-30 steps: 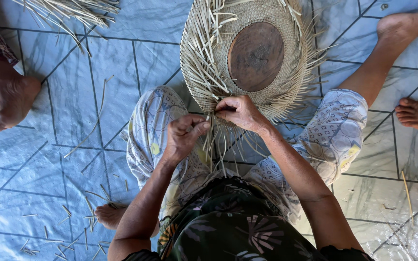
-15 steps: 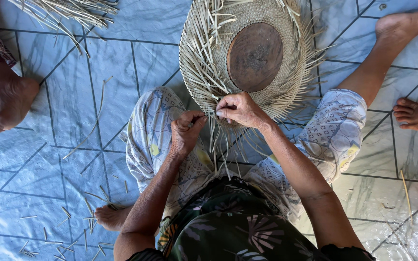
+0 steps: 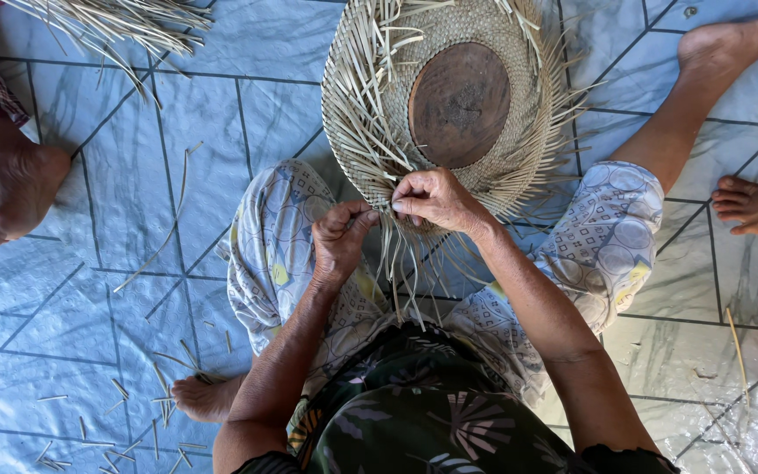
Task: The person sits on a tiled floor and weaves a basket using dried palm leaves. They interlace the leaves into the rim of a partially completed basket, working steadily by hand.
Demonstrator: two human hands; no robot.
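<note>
Closest in, the left hand [image 3: 341, 239] is curled shut around a few pale straw strands [image 3: 394, 263], and just beside it the right hand [image 3: 436, 198] pinches other strands at the near rim of a half-woven straw hat [image 3: 370, 114]. The hat rests against the person's knees on the blue tarp [image 3: 116, 263], tightly plaited round a dark round wooden block [image 3: 460, 104], loose ends bristling outward. Farther off lies a bundle of straw [image 3: 125, 22].
</note>
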